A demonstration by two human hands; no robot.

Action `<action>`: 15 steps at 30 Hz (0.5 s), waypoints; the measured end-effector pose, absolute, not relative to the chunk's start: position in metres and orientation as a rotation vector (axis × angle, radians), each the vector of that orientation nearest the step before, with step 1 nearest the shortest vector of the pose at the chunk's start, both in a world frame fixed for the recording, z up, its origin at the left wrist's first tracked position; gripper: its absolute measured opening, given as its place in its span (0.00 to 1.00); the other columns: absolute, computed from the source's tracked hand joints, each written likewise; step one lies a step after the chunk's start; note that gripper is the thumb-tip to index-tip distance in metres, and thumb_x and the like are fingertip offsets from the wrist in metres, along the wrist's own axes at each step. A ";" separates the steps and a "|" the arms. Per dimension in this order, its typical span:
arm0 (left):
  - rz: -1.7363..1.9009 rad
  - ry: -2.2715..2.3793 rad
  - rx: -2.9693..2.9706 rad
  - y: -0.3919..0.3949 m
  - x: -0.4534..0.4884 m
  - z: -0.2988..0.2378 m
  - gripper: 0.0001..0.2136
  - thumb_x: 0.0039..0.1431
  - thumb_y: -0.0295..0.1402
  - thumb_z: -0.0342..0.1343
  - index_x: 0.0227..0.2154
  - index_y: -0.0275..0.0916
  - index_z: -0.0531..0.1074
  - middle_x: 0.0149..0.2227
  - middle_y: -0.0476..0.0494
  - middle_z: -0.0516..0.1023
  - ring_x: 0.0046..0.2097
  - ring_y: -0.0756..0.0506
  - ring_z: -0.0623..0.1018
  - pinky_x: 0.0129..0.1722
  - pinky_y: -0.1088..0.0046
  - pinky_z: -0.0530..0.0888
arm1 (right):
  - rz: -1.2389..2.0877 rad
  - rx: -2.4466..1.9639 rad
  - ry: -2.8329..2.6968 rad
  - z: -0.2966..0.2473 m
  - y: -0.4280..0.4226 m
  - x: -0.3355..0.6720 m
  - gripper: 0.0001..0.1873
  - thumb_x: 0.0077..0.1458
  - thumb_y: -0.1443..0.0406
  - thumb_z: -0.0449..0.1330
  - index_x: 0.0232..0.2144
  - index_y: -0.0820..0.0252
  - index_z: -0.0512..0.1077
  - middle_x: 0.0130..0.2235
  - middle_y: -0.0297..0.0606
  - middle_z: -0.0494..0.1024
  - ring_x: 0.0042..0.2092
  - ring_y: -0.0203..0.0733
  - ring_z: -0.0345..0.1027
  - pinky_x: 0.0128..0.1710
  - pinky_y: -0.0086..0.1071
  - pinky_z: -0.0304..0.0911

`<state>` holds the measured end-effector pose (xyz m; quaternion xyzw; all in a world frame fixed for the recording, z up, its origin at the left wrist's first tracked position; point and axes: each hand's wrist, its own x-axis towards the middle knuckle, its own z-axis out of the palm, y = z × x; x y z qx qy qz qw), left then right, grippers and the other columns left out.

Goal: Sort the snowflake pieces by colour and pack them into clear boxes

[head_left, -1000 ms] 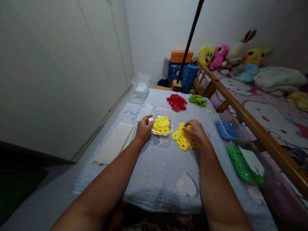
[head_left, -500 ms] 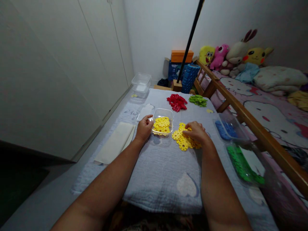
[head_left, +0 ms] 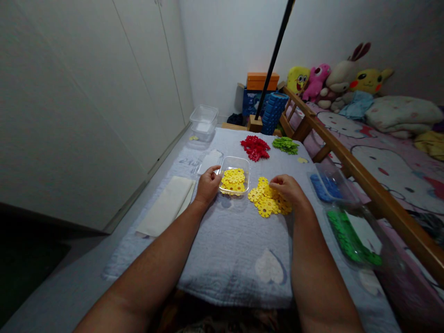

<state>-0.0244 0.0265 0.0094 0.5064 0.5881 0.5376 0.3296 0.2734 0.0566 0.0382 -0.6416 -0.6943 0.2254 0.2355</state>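
Note:
My left hand (head_left: pixel 207 185) grips the left edge of a clear plastic box (head_left: pixel 235 181) that holds several yellow flower-shaped pieces. My right hand (head_left: pixel 288 189) rests curled on top of a loose pile of yellow flower-shaped pieces (head_left: pixel 265 202) lying on the grey blanket (head_left: pixel 236 245) just right of the box. Its fingers are bent down into the pile; whether they pinch a piece is hidden.
A red pile (head_left: pixel 255 147) and a green pile (head_left: pixel 285 144) lie farther back. Clear boxes with blue pieces (head_left: pixel 326 185) and green pieces (head_left: pixel 348 240) sit at the right by a wooden bed rail (head_left: pixel 364 181). A box lid (head_left: pixel 209 160), white cloth (head_left: pixel 168 206) and stacked boxes (head_left: pixel 203 122) lie left.
My right hand has slid slightly right and back over the yellow pile. The left hand and the box have stayed put.

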 end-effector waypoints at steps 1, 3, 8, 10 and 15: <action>1.406 1.537 1.323 0.026 -0.024 0.010 0.24 0.52 0.38 0.55 0.51 0.32 0.76 0.22 0.56 0.61 0.25 0.50 0.62 0.28 0.74 0.61 | 0.766 -1.682 -1.827 0.041 0.056 0.272 0.12 0.45 0.57 0.61 0.25 0.59 0.78 0.27 0.35 0.77 0.31 0.40 0.68 0.33 0.31 0.61; 1.399 1.537 1.325 0.026 -0.024 0.011 0.24 0.52 0.38 0.54 0.51 0.32 0.76 0.22 0.56 0.61 0.26 0.50 0.63 0.28 0.74 0.61 | 0.949 -1.539 -1.649 0.048 0.053 0.266 0.14 0.43 0.54 0.63 0.26 0.60 0.76 0.26 0.33 0.76 0.30 0.39 0.67 0.33 0.32 0.61; 1.376 1.555 1.335 0.026 -0.023 0.013 0.24 0.52 0.37 0.54 0.50 0.31 0.76 0.22 0.56 0.61 0.25 0.50 0.63 0.29 0.74 0.62 | 0.938 -1.293 -1.440 0.056 0.046 0.228 0.16 0.44 0.52 0.64 0.27 0.58 0.73 0.27 0.32 0.74 0.31 0.38 0.65 0.36 0.33 0.62; 1.381 1.556 1.339 0.026 -0.023 0.013 0.24 0.52 0.37 0.54 0.50 0.30 0.76 0.22 0.57 0.61 0.26 0.50 0.63 0.29 0.74 0.62 | 0.867 -1.253 -1.502 0.053 0.044 0.212 0.14 0.47 0.53 0.63 0.27 0.57 0.73 0.28 0.33 0.75 0.33 0.40 0.66 0.39 0.35 0.63; 1.392 1.553 1.333 0.026 -0.024 0.013 0.23 0.53 0.37 0.54 0.50 0.32 0.76 0.21 0.57 0.60 0.25 0.50 0.63 0.29 0.74 0.62 | 0.548 -1.287 -1.750 0.043 0.036 0.181 0.06 0.53 0.61 0.61 0.28 0.56 0.75 0.39 0.39 0.80 0.47 0.49 0.68 0.55 0.45 0.58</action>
